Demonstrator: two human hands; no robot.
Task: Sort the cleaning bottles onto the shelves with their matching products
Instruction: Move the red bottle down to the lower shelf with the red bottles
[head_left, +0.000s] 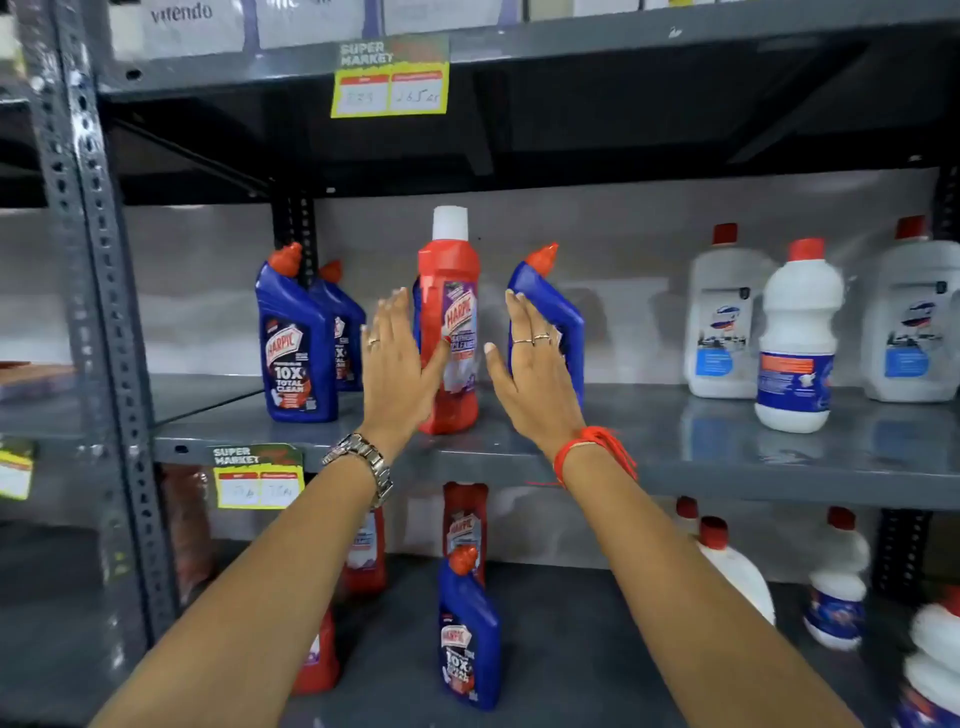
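Both hands flat, fingers extended, nothing clamped. Left hand (397, 358) has its palm against the side of the red bottle (449, 332); thumb appears to touch the label. Right hand (535, 364) is apart from the red bottle, its fingers lying over the blue bottle (550, 317) just beyond it; contact likely, no closure.

Red bottle stands upright between the two hands, near the front edge of the middle shelf (675, 457).

Handling (judgement): rigid plastic, glossy, probably full, so moderately heavy and somewhat slick. Tall and narrow, so it tips easily if pushed high. Best hold: wrap around the waist at label height, not the white cap (450, 222).

Surface: grey painted metal, smooth; bottles should slide on it.

Room: two more blue bottles (296, 348) outboard of the left hand, white bottles (797, 338) well outboard of the right. Red bottles of the same kind stand on the lower shelf (571, 649), below the wrists, with one blue among them.
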